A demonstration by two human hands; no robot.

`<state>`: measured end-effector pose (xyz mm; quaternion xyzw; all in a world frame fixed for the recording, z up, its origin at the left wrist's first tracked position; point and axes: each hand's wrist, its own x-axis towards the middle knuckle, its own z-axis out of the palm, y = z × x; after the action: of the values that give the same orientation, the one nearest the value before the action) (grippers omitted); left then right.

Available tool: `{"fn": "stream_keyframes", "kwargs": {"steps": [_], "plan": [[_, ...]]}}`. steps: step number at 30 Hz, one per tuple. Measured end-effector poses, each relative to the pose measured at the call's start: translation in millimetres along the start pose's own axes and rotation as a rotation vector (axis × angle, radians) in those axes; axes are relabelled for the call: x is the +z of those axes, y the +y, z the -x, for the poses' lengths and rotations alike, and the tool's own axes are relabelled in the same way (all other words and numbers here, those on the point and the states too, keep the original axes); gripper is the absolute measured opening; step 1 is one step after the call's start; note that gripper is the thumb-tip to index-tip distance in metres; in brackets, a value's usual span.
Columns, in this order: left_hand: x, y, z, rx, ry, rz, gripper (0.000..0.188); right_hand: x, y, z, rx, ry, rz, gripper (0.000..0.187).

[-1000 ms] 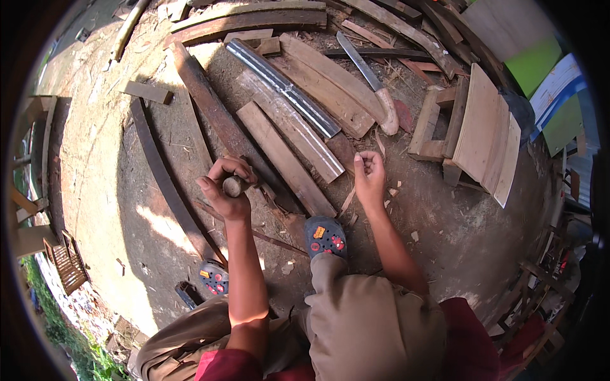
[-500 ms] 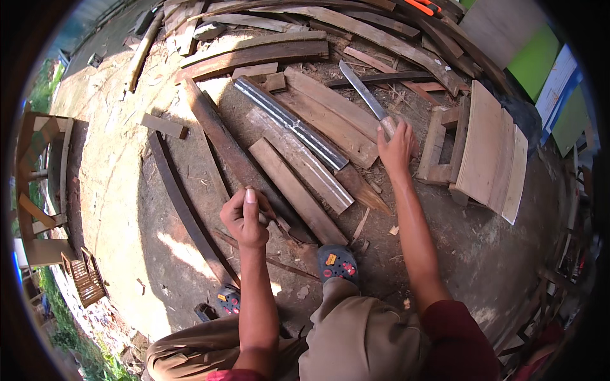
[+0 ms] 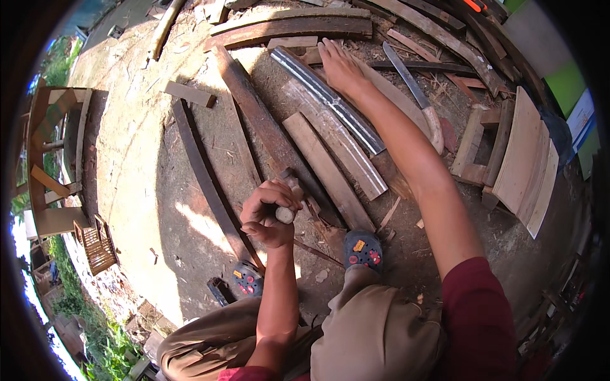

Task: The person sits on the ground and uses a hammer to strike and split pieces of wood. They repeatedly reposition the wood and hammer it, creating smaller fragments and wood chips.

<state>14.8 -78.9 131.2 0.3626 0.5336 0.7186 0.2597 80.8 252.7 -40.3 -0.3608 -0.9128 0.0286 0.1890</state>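
My left hand [image 3: 270, 213] is closed round the wooden handle of a hammer [image 3: 284, 215]; its pale butt faces up and the head is partly hidden behind the fingers. Below it lies a long dark beam [image 3: 254, 114]. Far ahead, my right hand [image 3: 340, 66] has its fingers stretched out over the far end of a flat brown plank [image 3: 397, 105]; whether it presses on the wood I cannot tell. A machete [image 3: 410, 79] with a wooden grip lies to the right of my right forearm. Beside my right hand is a shiny metal-clad strip [image 3: 324, 98].
Several loose planks and beams [image 3: 292, 28] pile up at the far side. A small wooden frame with a slatted board [image 3: 524, 165] stands at the right, a wooden rack [image 3: 57, 159] at the left. My shoes [image 3: 363, 249] are close to the beam ends.
My right hand has let go of the machete, which now lies on the wood, and has moved left to the plank. My left hand has turned, showing the hammer's handle end. The view has shifted.
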Motion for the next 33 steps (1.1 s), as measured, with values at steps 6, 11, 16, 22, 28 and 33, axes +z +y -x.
{"fn": "stream_keyframes", "kwargs": {"steps": [6, 11, 16, 22, 28, 33], "plan": [[-3, -10, 35, -0.066, 0.038, 0.003, 0.096, 0, 0, -45, 0.027, -0.38, -0.004, 0.061], [-6, -13, 37, -0.068, -0.037, -0.065, 0.091, -9, 2, 6, 0.212, 0.156, -0.212, 0.066], [-14, -14, 23, -0.177, -0.049, -0.012, 0.081, -76, -96, 112, 0.448, 0.246, -0.739, 0.064], [-7, -12, 26, -0.093, -0.019, 0.035, 0.081, -80, -174, 221, 0.507, 0.002, -0.829, 0.071], [4, -7, 48, 0.06, -0.006, -0.12, 0.083, -80, -193, 244, 0.593, 0.16, -1.001, 0.065], [-4, -3, 55, 0.105, -0.024, -0.008, 0.077, -57, -176, 243, 0.556, 0.144, -1.301, 0.049]]}}
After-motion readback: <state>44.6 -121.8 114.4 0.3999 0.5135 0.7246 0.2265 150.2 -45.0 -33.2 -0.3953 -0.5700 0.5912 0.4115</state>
